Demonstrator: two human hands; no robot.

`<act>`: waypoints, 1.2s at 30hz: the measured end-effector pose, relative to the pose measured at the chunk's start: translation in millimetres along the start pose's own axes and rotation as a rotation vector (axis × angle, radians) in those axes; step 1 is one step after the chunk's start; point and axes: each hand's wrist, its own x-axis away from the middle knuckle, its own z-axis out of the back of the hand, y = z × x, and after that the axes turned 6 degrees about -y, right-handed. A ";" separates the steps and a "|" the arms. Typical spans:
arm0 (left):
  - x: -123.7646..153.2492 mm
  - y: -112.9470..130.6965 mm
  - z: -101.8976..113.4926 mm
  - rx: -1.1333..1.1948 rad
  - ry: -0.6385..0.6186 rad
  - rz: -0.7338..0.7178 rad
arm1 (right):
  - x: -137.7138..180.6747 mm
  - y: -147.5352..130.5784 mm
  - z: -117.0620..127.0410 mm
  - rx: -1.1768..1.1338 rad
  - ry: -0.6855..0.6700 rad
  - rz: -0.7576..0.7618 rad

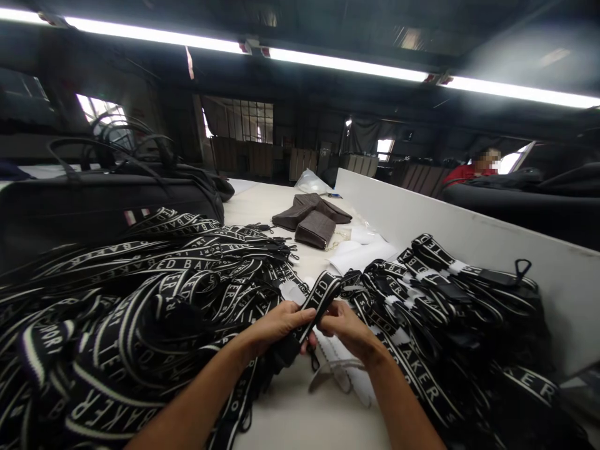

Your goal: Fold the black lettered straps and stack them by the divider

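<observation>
A black strap with white lettering and pale edge stripes is folded into a bundle in front of me. My left hand is closed around it, thumb lying along the top face. On the strap's right side, the curled fingers of my right hand grip it; their tips are partly hidden. White paper strips lie on the table just below my right hand. To the left spreads a large heap of loose straps with black hooks. Folded straps wrapped with white bands are piled at the right.
Brown pouches and white paper sheets lie farther back on the table. A clear plastic bag sits behind them. Black bags with handles stand at left. A white partition borders the right; a person in red is beyond it.
</observation>
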 end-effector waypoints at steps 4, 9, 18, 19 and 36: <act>-1.8 -0.9 0.1 -0.062 0.062 -0.015 | 2.5 -1.6 -3.2 -0.030 -0.027 0.023; -10.6 -6.7 -2.4 -0.206 0.230 -0.150 | -9.3 10.3 -3.5 -0.081 0.198 0.012; -8.1 -7.8 -14.7 0.008 0.193 -0.263 | -5.9 4.3 8.3 -0.251 0.155 -0.041; -8.6 -8.2 -15.2 0.034 0.195 -0.254 | -6.2 4.6 7.9 -0.227 0.164 -0.038; -16.5 -14.5 1.7 -0.377 0.465 -0.363 | -13.4 10.3 -3.4 -0.023 0.338 0.084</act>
